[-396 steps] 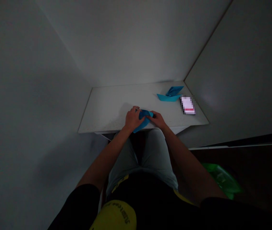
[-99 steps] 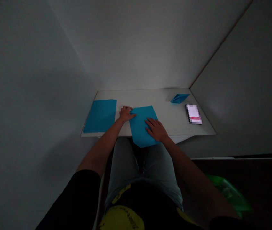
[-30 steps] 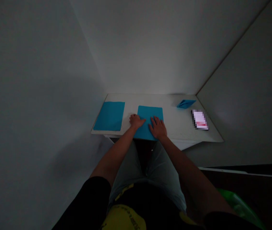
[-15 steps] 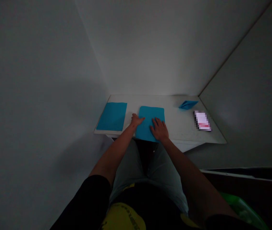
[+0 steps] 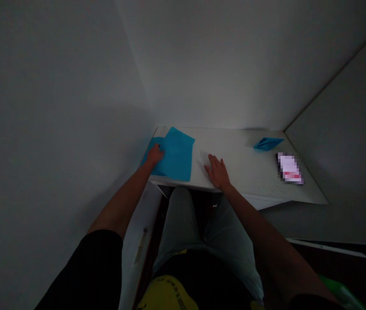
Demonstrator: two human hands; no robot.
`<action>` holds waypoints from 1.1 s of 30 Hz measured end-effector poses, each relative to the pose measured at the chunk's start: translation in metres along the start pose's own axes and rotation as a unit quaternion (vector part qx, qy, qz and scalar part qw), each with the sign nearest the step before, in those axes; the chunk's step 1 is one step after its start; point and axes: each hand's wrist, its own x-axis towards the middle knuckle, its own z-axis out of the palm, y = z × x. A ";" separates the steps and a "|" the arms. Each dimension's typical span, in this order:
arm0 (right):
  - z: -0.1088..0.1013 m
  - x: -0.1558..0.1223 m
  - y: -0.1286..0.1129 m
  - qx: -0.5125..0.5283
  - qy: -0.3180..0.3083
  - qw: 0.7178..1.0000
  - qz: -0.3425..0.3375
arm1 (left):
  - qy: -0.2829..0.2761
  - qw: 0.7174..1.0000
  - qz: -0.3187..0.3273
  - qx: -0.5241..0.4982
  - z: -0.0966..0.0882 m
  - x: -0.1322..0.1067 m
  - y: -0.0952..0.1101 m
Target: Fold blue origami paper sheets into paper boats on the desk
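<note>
Your left hand (image 5: 155, 155) is on two overlapping blue sheets (image 5: 179, 157) at the left of the table (image 5: 241, 163); whether its fingers are clamped on paper, I can't tell. Your right hand (image 5: 218, 173), fingers slightly apart, is near the table's front edge.

The white table (image 5: 241, 168) bears blue sheets (image 5: 179, 155), folded paper (image 5: 268, 144) — and a phone (image 5: 290, 168).

Yellow shirt patch (image 5: 162, 295): dark lettering, illegible | phone (image 5: 289, 168) screen: pixelated, nothing readable
</note>
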 end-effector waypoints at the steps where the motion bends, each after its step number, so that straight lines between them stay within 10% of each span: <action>1: 0.001 -0.002 0.005 -0.004 0.000 1.000 0.006 | -0.007 1.000 -0.013 0.023 -0.008 0.002 -0.009; 5: 0.004 -0.009 0.013 -0.013 0.011 1.000 0.004 | 0.031 0.986 -0.012 0.164 -0.013 -0.011 -0.016; 11: 0.001 -0.009 0.008 -0.014 0.007 1.000 -0.011 | 0.063 0.981 0.092 0.162 0.051 -0.069 0.031; 16: -0.010 -0.012 0.023 -0.028 0.005 0.999 -0.020 | -0.057 0.970 0.178 0.155 0.088 -0.093 0.049; 28: -0.107 0.013 0.163 -0.170 0.072 0.969 0.166 | -0.008 0.980 0.065 0.188 0.087 -0.076 0.016; 33: -0.116 0.032 0.198 -0.166 0.045 0.967 0.186 | -0.020 0.979 0.039 0.198 0.082 -0.065 0.017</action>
